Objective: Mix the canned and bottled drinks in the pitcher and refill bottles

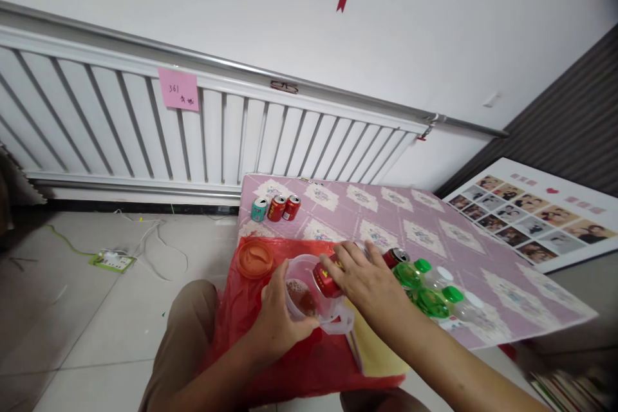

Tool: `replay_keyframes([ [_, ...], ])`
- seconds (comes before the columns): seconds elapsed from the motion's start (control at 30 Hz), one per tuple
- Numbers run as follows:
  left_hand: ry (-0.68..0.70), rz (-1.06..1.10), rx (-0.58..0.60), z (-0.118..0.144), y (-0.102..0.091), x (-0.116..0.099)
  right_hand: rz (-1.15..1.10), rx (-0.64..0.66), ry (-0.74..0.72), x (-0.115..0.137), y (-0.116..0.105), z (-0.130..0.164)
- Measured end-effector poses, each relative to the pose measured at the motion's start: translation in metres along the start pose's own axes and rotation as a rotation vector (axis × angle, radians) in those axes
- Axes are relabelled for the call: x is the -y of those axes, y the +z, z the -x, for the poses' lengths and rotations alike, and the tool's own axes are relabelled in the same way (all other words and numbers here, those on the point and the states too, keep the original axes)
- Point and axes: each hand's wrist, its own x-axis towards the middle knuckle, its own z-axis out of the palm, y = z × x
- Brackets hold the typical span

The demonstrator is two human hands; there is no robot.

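Observation:
My left hand [282, 318] is wrapped round the side of a translucent plastic pitcher [344, 322], whose handle points right. Brown, foamy liquid [302, 299] lies in the bottom of it. My right hand [369, 277] grips a red drink can [326, 280], tilted over the pitcher's opening with its top end to the left. Whether liquid is flowing from the can I cannot make out. A round orange lid [254, 260] lies left of the pitcher, on red plastic sheeting [290, 373]. A yellow cloth [381, 346] is spread below my right forearm.
At the table's back left stand a teal can [259, 210] and two red cans [277, 208]. Right of my right hand are a dark-sided can [396, 257] and several green-capped and white-capped bottles [434, 301]. A white radiator [290, 141] runs behind the patterned tablecloth [386, 206].

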Motion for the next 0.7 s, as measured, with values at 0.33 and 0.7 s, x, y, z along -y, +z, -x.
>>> replay_keyframes([
  [0.33, -0.038, 0.013, 0.000, 0.001, -0.001, -0.004, -0.510, 0.170, 0.200, -0.027, 0.018, 0.024],
  [0.7, -0.005, 0.003, -0.017, 0.003, 0.007, 0.014, -1.272, 0.122, 0.676, -0.046, 0.093, 0.042],
])
